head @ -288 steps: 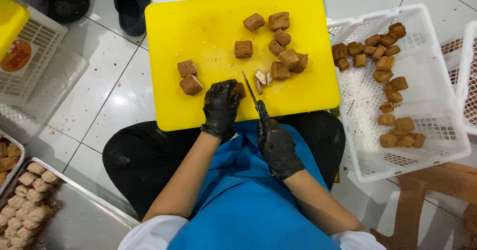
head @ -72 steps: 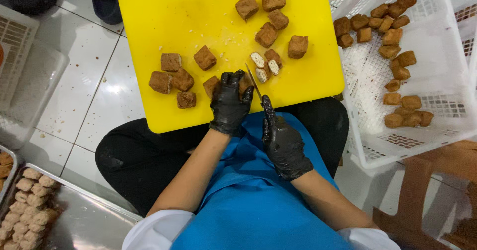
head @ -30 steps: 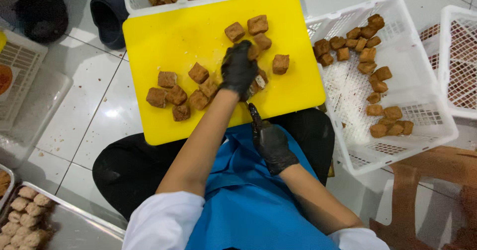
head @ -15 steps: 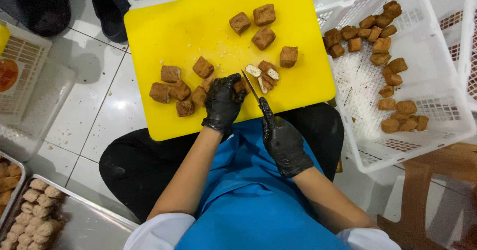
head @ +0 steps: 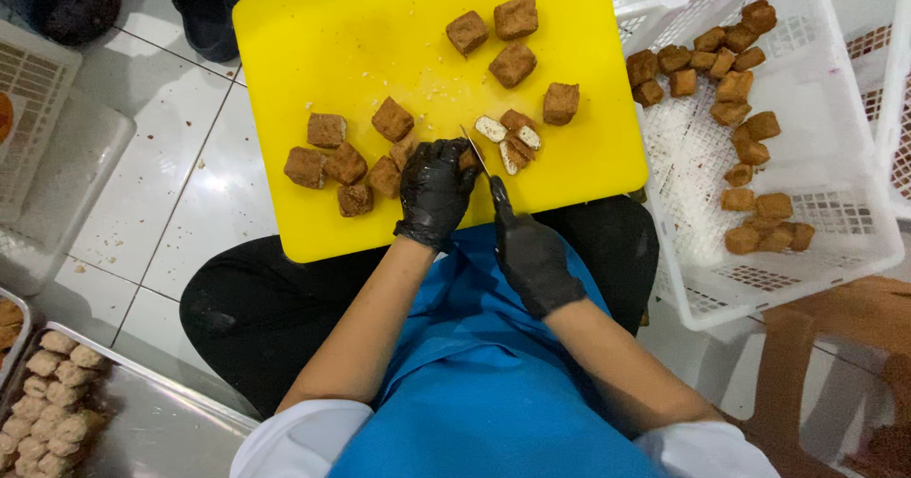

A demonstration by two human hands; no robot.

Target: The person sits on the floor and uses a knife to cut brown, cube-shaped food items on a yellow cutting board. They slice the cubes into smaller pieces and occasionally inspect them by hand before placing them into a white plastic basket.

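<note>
Yellow board: one; knife: one; gloved hands: two; white baskets: three

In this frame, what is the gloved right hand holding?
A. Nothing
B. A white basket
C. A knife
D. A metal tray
C: the right hand grips a knife whose blade meets the brown tofu piece under the left hand on the yellow cutting board.

cutting board: solid yellow. tofu cubes: brown crust; cut pcs show white inside. left hand & right hand: black gloves. apron: blue. trousers: black. basket: white lattice. floor: white tiles w/ dark grout lines. tray: grey metal.
</note>
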